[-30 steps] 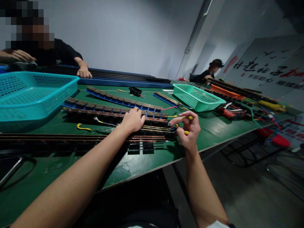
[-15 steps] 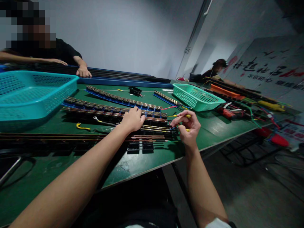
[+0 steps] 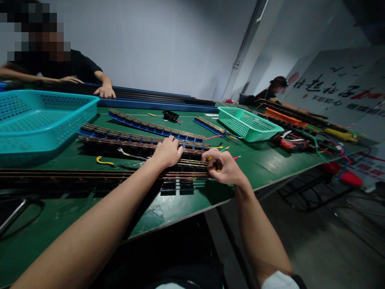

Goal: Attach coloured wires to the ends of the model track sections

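Note:
My left hand (image 3: 167,152) rests with curled fingers on a dark model rail track section (image 3: 192,163) on the green table (image 3: 264,164), pressing it down. My right hand (image 3: 223,168) is closed in a pinch at the right end of that track, holding a yellow wire (image 3: 218,147) whose tips stick out past the fingers. Red and green wire ends (image 3: 236,157) show just beyond the hand. Small black blocks (image 3: 179,186) hang under the track near the table's front edge.
More track sections on blue bases (image 3: 150,126) lie behind. A blue basket (image 3: 45,120) sits at left, a green basket (image 3: 248,122) at right, with tools and cables (image 3: 300,140) beyond. A yellow wire piece (image 3: 105,161) lies loose. Two other people work at the far side.
My right hand has dropped down and moved left from above the table to the track's right end, closing tighter on the yellow wire. My left hand has stayed put.

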Demonstrator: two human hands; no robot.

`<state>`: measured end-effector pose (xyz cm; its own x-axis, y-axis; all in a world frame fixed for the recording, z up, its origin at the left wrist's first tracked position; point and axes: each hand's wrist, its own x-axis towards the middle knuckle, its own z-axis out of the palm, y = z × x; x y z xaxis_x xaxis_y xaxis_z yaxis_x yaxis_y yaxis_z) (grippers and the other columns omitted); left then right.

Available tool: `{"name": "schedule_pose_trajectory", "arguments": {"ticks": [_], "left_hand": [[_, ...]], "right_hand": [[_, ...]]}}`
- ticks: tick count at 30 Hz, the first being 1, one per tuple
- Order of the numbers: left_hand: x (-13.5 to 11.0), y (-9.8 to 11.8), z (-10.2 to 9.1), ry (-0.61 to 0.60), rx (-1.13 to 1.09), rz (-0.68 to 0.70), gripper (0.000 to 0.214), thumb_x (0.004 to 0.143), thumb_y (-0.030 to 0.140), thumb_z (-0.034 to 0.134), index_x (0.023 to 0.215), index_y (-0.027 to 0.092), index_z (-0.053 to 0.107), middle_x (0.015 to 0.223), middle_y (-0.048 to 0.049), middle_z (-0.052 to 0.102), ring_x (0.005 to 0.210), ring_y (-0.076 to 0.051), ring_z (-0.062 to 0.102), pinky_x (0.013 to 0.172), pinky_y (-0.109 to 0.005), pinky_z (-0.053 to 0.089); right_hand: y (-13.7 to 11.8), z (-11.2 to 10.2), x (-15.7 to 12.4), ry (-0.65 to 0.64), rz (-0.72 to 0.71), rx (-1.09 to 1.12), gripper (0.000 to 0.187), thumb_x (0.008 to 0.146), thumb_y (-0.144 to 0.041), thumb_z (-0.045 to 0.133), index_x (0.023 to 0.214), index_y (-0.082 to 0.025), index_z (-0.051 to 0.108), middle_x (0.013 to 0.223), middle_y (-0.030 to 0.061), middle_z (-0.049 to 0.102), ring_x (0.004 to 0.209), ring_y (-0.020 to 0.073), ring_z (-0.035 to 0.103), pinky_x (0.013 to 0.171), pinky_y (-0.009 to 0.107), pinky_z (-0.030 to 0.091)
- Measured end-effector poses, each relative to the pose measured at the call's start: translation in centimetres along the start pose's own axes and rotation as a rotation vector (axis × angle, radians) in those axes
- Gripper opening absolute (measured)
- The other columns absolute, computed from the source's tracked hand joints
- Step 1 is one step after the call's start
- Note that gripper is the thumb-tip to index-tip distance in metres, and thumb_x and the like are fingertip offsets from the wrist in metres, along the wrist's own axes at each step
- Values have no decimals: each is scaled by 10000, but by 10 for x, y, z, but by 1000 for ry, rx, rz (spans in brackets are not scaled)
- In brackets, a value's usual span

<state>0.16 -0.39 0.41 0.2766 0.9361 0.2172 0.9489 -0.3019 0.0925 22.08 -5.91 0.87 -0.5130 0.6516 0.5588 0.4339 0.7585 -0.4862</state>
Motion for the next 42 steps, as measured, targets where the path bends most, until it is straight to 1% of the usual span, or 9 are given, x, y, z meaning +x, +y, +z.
{"name": "schedule_pose_trajectory", "arguments": {"ticks": [2, 4, 9, 11, 14, 19, 26, 36, 42], "left_hand": [[0, 0, 0, -1, 0, 3, 396, 1031, 343, 353, 1191, 116, 636, 1328, -161, 583, 1241, -312, 557, 985, -433, 501], [1, -1, 1, -2, 0, 8, 392, 1028, 346, 360, 1183, 114, 635, 1328, -166, 581, 1238, -315, 558, 977, -436, 503], [1, -2, 2, -3, -3, 14, 390, 1028, 346, 357, 1176, 112, 631, 1329, -170, 577, 1234, -316, 557, 967, -440, 505], [1, -2, 1, -5, 0, 15, 393, 1028, 347, 353, 1177, 110, 630, 1334, -171, 574, 1237, -317, 553, 974, -445, 501], [1, -2, 1, -11, 0, 15, 395, 1024, 346, 351, 1177, 110, 630, 1337, -173, 573, 1241, -317, 548, 980, -445, 497], [2, -2, 0, -9, -9, 15, 401, 1024, 342, 344, 1183, 107, 628, 1324, -174, 580, 1241, -318, 548, 981, -447, 498], [2, -2, 1, -7, -11, 10, 390, 1022, 348, 357, 1167, 111, 631, 1329, -174, 575, 1228, -314, 556, 974, -438, 496], [1, -2, -1, -12, -5, -1, 373, 1025, 356, 356, 1151, 138, 632, 1331, -165, 580, 1237, -300, 552, 983, -411, 488], [1, -3, 0, -6, -22, 5, 384, 1021, 359, 351, 1154, 136, 633, 1332, -170, 578, 1233, -303, 550, 982, -421, 488]], "right_hand": [[5, -7, -5, 49, 56, 160, 351, 613, -54, 506, 902, -217, 622, 561, -72, 610, 512, 113, 542, 529, 245, 393], [12, -14, -9, 197, 74, 319, 322, 627, -68, 515, 899, -224, 590, 525, -95, 583, 430, 100, 505, 513, 250, 387], [26, -15, -15, 735, -26, 504, 248, 598, -82, 499, 788, -241, 481, 405, -163, 431, 354, 60, 352, 808, 344, 469], [28, -10, -16, 880, -37, 512, 243, 599, -85, 493, 780, -242, 452, 391, -174, 405, 349, 53, 306, 858, 353, 454], [25, 0, -16, 996, -24, 460, 243, 626, -81, 486, 799, -246, 440, 394, -180, 398, 350, 57, 306, 854, 348, 450], [19, 12, -16, 1050, -6, 383, 246, 682, -60, 477, 841, -245, 449, 412, -188, 408, 358, 56, 315, 880, 351, 455], [18, 14, -25, 956, -28, 302, 436, 627, -38, 495, 1000, -257, 437, 644, -125, 657, 553, 94, 560, 1036, 414, 423], [4, 14, -10, 782, 27, 264, 508, 647, -72, 509, 1104, -273, 412, 701, -85, 577, 686, 132, 563, 857, 363, 456], [-5, 1, -10, 802, 39, 313, 720, 609, -97, 545, 1290, -278, 394, 761, -50, 551, 735, 162, 534, 798, 358, 445]]}}
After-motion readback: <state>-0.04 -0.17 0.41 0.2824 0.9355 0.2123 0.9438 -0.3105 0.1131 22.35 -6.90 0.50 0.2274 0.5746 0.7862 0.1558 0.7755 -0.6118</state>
